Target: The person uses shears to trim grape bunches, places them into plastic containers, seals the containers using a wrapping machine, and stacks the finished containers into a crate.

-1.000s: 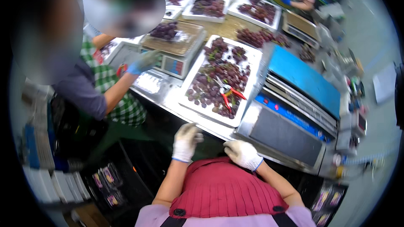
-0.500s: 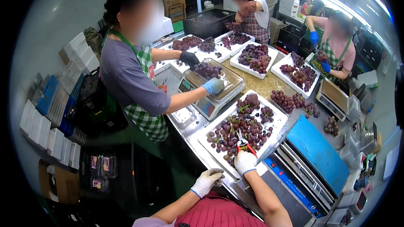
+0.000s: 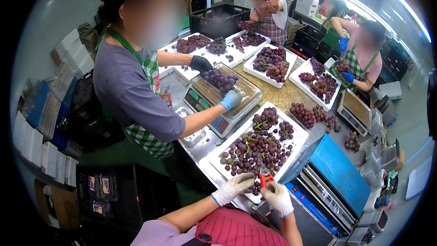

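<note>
Red-handled pruning snips are in my right hand, which is closed round them; their blades point away from me over the grapes. My left hand, in a white knit glove, reaches over the near left rim of a white tray. Its fingers are stretched toward the snips, and I see nothing held in them. Dark red and purple grapes fill much of this tray, some in bunches with green stems, some loose. My right hand wears a similar white glove.
Left of the tray, a co-worker's gloved hands hold a grape bunch on a scale. A blue-lidded machine stands to my right. More grape trays lie beyond, with two other people working at the far side.
My left hand has moved up and right to the tray's near edge. My right hand has drawn slightly back and right with the snips, now turned more upright. The view has shifted a little.
</note>
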Tool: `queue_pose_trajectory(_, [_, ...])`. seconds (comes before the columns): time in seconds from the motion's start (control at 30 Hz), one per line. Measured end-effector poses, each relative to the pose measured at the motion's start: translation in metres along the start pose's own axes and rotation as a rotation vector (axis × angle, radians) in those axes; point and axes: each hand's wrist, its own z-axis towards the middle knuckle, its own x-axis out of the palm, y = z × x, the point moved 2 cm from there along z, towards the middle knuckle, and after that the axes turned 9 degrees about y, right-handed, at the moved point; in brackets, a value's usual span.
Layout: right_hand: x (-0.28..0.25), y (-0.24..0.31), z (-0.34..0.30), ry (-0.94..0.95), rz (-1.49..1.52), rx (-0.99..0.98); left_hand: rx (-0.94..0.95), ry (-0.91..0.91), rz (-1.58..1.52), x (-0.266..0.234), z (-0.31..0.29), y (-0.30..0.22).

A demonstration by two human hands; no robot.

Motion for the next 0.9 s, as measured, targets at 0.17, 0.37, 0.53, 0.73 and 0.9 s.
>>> queue_pose_trajectory(0.17, [0.028, 0.002, -0.044, 0.057, 0.001, -0.244, 0.191, 0.251, -0.177, 0.036, 0.012, -0.007])
queue_pose_trajectory(0.37, [0.034, 0.025, -0.046, -0.346, -0.178, -0.448, 0.131, 0.057, -0.102, 0.041, 0.016, -0.013])
queue_pose_trajectory(0.53, [0.028, 0.032, -0.038, -0.234, -0.319, -0.423, 0.294, -0.048, -0.034, 0.048, -0.002, -0.036])
queue_pose_trajectory(0.73, [0.046, 0.013, -0.017, -0.041, -0.141, -0.411, 0.045, -0.088, 0.776, 0.025, -0.012, -0.013])
queue_pose_trajectory(0.9, [0.054, -0.002, -0.021, -0.061, -0.183, -0.173, 0.032, -0.042, 0.594, 0.034, -0.011, -0.024])
